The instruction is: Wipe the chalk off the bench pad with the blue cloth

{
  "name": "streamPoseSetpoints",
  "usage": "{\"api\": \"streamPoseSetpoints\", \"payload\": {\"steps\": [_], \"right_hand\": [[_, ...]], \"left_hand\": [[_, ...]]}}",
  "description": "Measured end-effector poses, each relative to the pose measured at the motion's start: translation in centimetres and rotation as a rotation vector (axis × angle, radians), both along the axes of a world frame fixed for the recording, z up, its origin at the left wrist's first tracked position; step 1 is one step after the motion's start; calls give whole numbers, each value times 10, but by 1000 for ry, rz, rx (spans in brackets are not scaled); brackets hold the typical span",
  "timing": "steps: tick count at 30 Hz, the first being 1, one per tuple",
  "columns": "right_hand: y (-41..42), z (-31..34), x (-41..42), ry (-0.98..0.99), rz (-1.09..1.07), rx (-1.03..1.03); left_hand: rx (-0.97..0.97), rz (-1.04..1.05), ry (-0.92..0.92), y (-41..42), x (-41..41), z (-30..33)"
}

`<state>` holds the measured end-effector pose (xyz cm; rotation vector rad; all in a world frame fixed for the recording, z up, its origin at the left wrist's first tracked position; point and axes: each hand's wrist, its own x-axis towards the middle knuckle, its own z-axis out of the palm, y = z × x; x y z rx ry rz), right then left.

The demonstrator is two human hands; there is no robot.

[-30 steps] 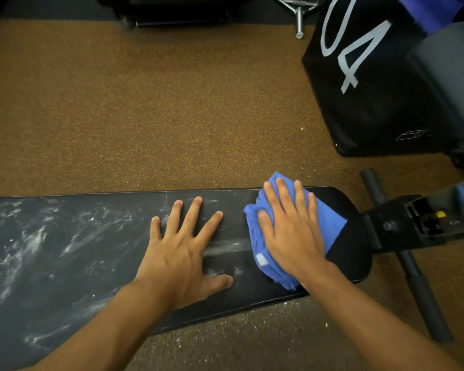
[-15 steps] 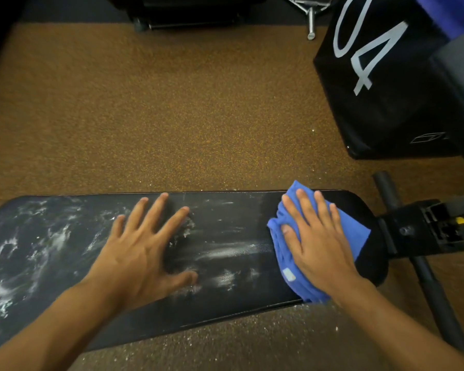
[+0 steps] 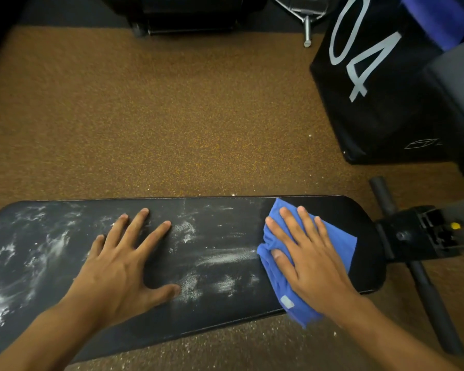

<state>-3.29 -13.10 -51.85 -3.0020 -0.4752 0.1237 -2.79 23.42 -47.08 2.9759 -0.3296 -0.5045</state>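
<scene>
Your right hand [image 3: 310, 263] lies flat on the blue cloth [image 3: 340, 245], fingers [image 3: 289, 228] straight and slightly spread, pressing it onto the bench pad [image 3: 225, 303]. The cloth sits directly under your palm and fingers, near the pad's right end. It is bunched on the thumb side, and a folded corner with a small pale tag [image 3: 287, 302] hangs over the pad's near edge below your wrist. Part of the cloth shows past your fingertips toward the pad's far edge, and a flat section shows beyond your little finger.

Your left hand [image 3: 123, 266] is flat on the pad, fingers [image 3: 134, 226] straight and splayed, thumb out to the right, holding nothing. It is well apart from the cloth.

Chalk [image 3: 225, 257]: a white streak starts just left of your right thumb, touching the cloth's bunched edge. More patches lie between your two hands, beside your left thumb tip and off your left index fingertip. The heaviest smears [image 3: 24, 253] are left of your left hand, out to the pad's left end. The pad to the right of the cloth looks clean black.

White specks [image 3: 252, 341] dot the brown floor [image 3: 172, 116] below the pad's near edge. A black box marked "04" [image 3: 381, 84] stands on the floor beyond your right hand. The bench frame [image 3: 423, 234] joins the pad's right end.
</scene>
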Motion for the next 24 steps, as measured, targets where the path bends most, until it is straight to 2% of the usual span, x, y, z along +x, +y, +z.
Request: {"api": "streamPoseSetpoints", "payload": {"steps": [3, 6, 12, 14, 20, 24], "right_hand": [[23, -2, 19, 2, -174, 18], [42, 0, 28, 5, -234, 23], [20, 0, -19, 4, 32, -14], [5, 0, -23, -17, 62, -21], [22, -3, 30, -12, -225, 33], [56, 0, 59, 9, -213, 18]], "left_hand": [[0, -4, -3, -1, 1, -1], [9, -7, -4, 0, 0, -2], [32, -21, 1, 0, 1, -2], [33, -19, 4, -1, 1, -1], [44, -21, -9, 0, 1, -5], [44, -31, -18, 2, 2, -7]]}}
